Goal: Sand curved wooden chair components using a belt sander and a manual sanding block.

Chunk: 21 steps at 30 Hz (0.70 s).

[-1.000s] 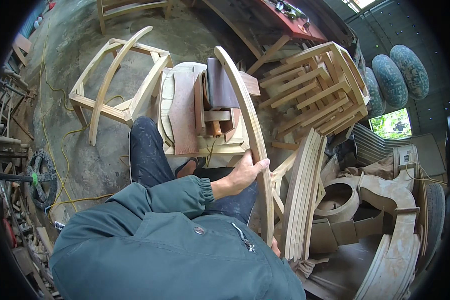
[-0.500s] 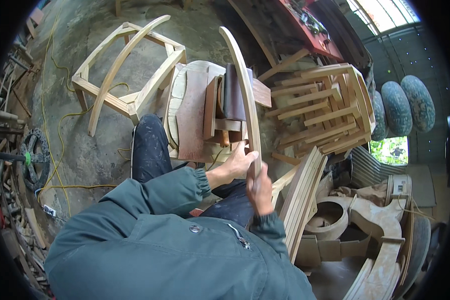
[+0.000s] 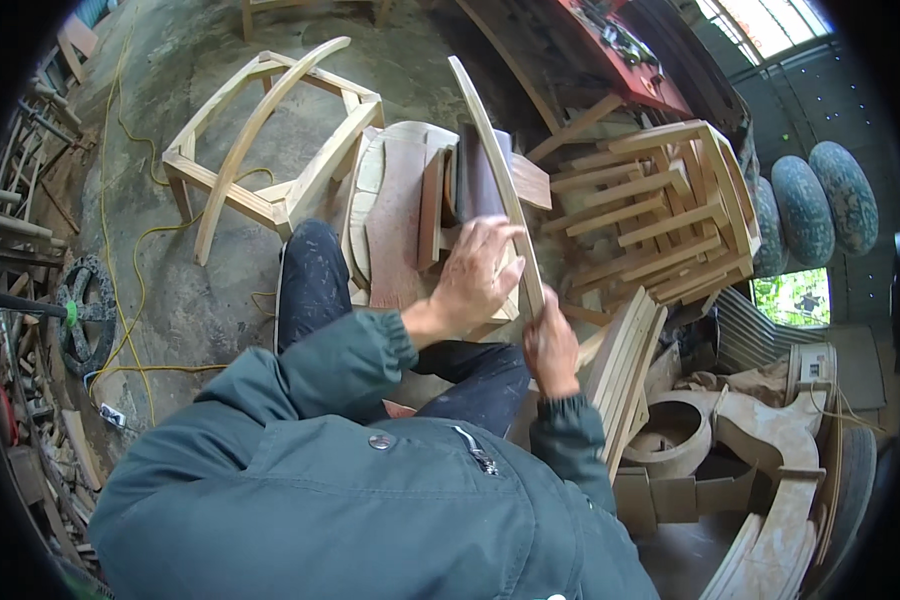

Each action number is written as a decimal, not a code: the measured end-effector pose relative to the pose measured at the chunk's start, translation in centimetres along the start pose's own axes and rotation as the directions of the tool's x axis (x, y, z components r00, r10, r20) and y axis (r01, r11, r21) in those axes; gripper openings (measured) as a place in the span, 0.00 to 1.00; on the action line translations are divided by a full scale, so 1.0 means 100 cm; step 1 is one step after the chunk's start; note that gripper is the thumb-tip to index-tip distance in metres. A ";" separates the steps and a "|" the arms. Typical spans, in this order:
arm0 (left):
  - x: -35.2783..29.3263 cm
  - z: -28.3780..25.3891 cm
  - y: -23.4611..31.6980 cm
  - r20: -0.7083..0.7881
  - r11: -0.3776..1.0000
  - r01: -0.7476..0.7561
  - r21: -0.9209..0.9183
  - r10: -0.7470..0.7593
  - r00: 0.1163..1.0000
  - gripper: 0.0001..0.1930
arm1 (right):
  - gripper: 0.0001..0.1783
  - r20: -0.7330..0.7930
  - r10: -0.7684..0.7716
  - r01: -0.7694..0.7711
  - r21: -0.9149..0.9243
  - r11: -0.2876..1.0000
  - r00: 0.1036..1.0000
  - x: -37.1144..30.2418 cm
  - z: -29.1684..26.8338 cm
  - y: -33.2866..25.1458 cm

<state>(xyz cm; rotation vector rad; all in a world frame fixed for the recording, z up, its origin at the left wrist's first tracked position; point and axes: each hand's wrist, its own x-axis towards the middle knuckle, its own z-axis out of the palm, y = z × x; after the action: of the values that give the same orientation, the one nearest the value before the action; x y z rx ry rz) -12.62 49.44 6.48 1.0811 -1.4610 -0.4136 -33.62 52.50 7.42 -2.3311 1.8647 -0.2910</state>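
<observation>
A long, curved wooden slat (image 3: 492, 148) stands up in front of me, its far end pointing away and a little left. My right hand (image 3: 550, 345) is closed round its near end. My left hand (image 3: 478, 275) lies beside the slat's left side, fingers spread and slightly blurred; whether the fingertips touch the wood I cannot tell. Just beyond it, a dark brown curved surface (image 3: 480, 172) stands next to an upright wooden board (image 3: 431, 208). Both sit over a reddish-brown flat panel (image 3: 398, 225), partly hidden by my left hand.
A pale wooden frame (image 3: 305, 185) stands at the far left with another curved slat (image 3: 253, 145) across it. Stacked frame pieces (image 3: 660, 210) are at the right, near a bundle of strips (image 3: 620, 380). Yellow cord (image 3: 135, 270) crosses the floor. Dark round tubes (image 3: 804, 210) stand far right.
My left hand has let go of the slat and opened, moving up along its left side. My right hand keeps its hold, and the whole view has shifted slightly.
</observation>
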 end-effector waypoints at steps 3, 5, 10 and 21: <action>0.026 0.010 -0.011 0.069 0.956 -0.193 0.221 0.183 0.981 0.21 | 0.38 -0.014 0.025 -0.022 0.139 0.990 1.000 -0.127 -0.026 0.027; 0.041 0.011 -0.022 0.209 0.911 -0.296 0.287 0.242 0.948 0.22 | 0.38 0.036 0.141 -0.144 0.107 0.984 0.989 -0.209 -0.043 0.033; 0.026 0.022 0.012 0.418 0.897 -0.438 0.055 0.378 0.826 0.16 | 0.32 -0.053 0.243 -0.219 0.285 0.933 0.969 -0.373 -0.042 0.063; 0.030 0.032 -0.001 0.249 0.914 -0.405 -0.003 0.393 0.885 0.13 | 0.29 -0.082 0.177 -0.164 0.147 0.976 0.981 -0.332 -0.076 0.047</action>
<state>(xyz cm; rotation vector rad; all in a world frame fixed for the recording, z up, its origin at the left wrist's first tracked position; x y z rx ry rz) -15.12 45.93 7.47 0.7537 -1.8752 -0.2212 -46.89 83.92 11.66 -2.0853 2.0022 -0.5011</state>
